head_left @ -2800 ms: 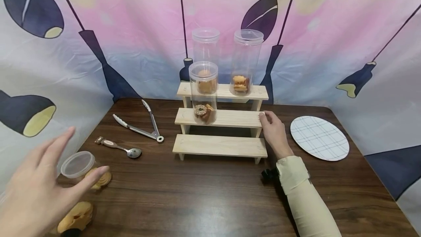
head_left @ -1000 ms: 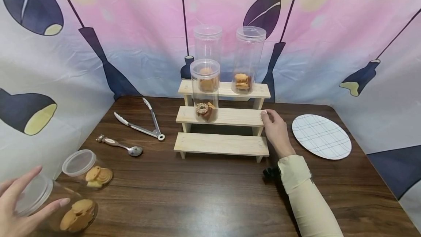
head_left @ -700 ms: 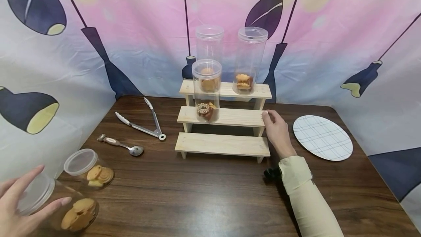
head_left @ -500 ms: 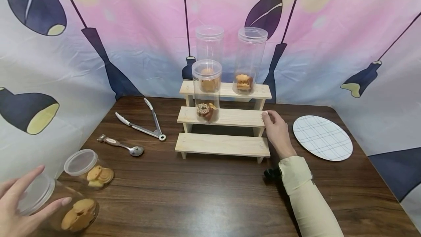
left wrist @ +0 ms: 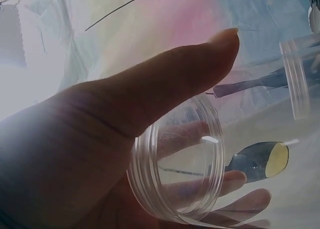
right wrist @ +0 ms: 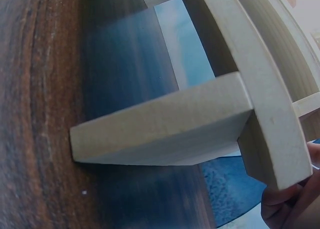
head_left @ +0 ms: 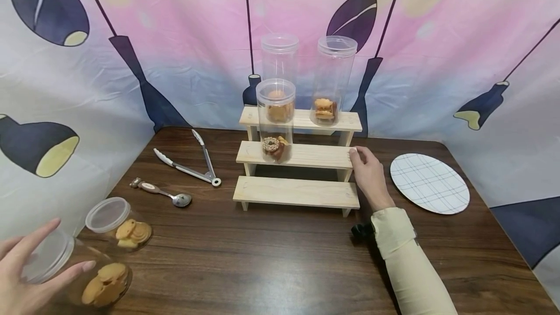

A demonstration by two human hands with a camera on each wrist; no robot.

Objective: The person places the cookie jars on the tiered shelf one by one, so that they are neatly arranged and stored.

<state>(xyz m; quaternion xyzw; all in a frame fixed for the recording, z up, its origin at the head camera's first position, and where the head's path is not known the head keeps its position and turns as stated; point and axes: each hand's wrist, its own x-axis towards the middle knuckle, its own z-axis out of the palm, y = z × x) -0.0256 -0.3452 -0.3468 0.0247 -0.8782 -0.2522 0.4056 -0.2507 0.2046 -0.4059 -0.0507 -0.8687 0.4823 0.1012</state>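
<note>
In the head view, my left hand (head_left: 26, 276) is around a clear lidded jar (head_left: 80, 269) of round cookies at the near left corner of the table. In the left wrist view, the thumb (left wrist: 190, 64) crosses beside the lid (left wrist: 217, 154) and the fingers lie on the jar's far side. My right hand (head_left: 369, 176) grips the right end of the middle step of a three-step wooden display stand (head_left: 323, 157). Two tall clear jars of cookies stand on its top step; another jar (head_left: 276, 125) stands at the left of the middle step.
Left of the stand lie tongs (head_left: 205, 171) with spread arms and a spoon (head_left: 181, 200). A shorter lidded jar (head_left: 109, 215) with cookies stands just behind the one at my left hand. A white checked plate (head_left: 430, 183) lies to the right. A patterned cloth hangs behind the table.
My left hand has come down and left from above the cookie jars to the nearest one, and has stayed there for about a second. My right hand keeps its place on the stand.
</note>
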